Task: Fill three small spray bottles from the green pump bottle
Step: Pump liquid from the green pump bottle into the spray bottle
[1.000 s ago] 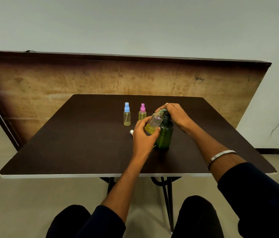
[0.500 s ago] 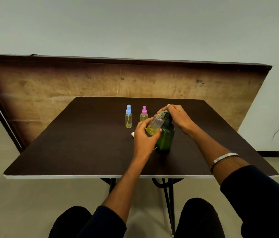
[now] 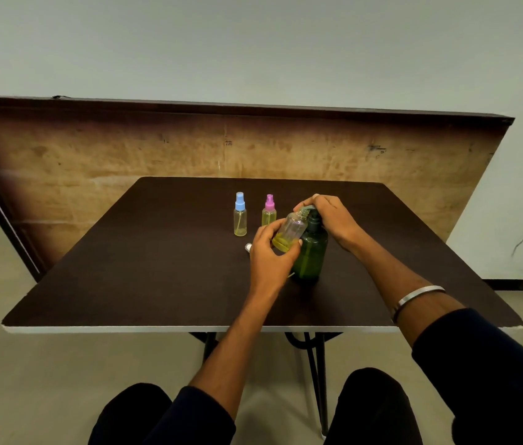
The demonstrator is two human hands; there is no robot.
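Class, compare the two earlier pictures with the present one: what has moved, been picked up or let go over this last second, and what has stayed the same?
Nothing visibly changed. The left hand still holds the uncapped spray bottle tilted at the spout of the green pump bottle, and the right hand still rests on the pump head. The blue-capped bottle, pink-capped bottle and loose cap stand unmoved on the table.

Your green pump bottle (image 3: pixel 310 255) stands upright on the bench. An uncapped clear spray bottle (image 3: pixel 289 231) tilts against its spout, yellow liquid pooled low. The blue-capped bottle (image 3: pixel 240 215) and pink-capped bottle (image 3: pixel 268 211) stand upright behind.
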